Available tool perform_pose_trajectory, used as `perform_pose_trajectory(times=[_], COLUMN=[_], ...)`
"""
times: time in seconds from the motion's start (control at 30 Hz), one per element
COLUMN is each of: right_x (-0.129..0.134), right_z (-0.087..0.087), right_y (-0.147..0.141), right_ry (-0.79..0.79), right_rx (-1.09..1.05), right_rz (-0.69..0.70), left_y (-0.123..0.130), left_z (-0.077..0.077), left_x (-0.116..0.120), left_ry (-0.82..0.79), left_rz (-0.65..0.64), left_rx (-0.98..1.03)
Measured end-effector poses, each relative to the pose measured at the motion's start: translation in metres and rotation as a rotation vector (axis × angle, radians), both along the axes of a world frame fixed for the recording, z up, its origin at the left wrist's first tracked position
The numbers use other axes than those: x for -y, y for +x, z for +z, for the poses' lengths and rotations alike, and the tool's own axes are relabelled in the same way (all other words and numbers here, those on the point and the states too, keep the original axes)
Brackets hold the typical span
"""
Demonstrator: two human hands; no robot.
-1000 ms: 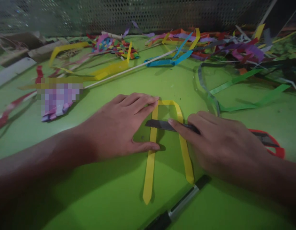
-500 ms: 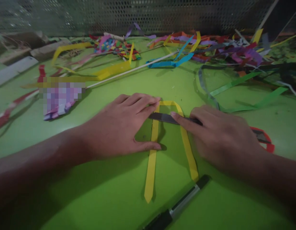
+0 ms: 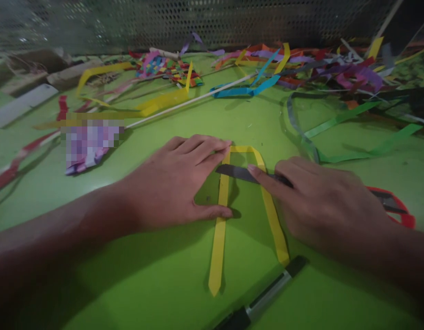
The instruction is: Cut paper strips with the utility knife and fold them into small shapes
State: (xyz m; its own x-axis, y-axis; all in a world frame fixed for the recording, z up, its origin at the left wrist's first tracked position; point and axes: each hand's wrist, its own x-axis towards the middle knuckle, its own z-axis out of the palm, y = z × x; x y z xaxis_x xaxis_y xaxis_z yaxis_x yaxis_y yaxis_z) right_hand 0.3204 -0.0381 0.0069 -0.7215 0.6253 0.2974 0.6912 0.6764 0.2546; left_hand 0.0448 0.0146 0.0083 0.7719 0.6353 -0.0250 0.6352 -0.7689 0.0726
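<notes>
Fingers (image 3: pixel 201 149) of left hand (image 3: pixel 171 183) spread flat, pinning folded yellow strip (image 3: pixel 220 220) on desk (image 3: pixel 164 284). Right hand (image 3: pixel 322 201) pinches dark strip (image 3: pixel 236 173) across it, frame center. First crossing laid, weave barely begun.

You are working in dim light that seems to fall from above and ahead: the green table (image 3: pixel 246 114) is brightest in the middle, while your forearms sink into dark shadow at the bottom corners. Your left hand (image 3: pixel 171 183) and right hand (image 3: pixel 322 201) cast soft shadows on the table toward you. The far strips (image 3: pixel 328 68) are blurred, the mesh wall (image 3: pixel 212 23) grainy, and the edges bow outward.
</notes>
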Motion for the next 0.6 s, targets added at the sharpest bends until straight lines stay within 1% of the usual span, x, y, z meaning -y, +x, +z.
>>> perform_pose_trajectory(times=[0.13,0.3,0.4,0.6], right_x=[0.001,0.0036,0.0053,0.0043], right_z=[0.0007,0.0008,0.0005,-0.0002], right_y=[0.0002,0.0007,0.0004,-0.0006], right_ry=[-0.003,-0.02,-0.037,-0.034], right_rx=[0.019,0.018,0.014,-0.015], right_rz=[-0.013,0.01,0.029,-0.027], left_y=[0.0006,-0.0001,-0.0012,0.0001], left_z=[0.0017,0.0021,0.0008,0.0018], left_x=[0.0,0.0001,-0.0009,0.0003], left_ry=[-0.008,0.015,0.012,0.004], left_rz=[0.002,0.011,-0.013,0.002], left_rx=[-0.018,-0.049,-0.043,-0.044])
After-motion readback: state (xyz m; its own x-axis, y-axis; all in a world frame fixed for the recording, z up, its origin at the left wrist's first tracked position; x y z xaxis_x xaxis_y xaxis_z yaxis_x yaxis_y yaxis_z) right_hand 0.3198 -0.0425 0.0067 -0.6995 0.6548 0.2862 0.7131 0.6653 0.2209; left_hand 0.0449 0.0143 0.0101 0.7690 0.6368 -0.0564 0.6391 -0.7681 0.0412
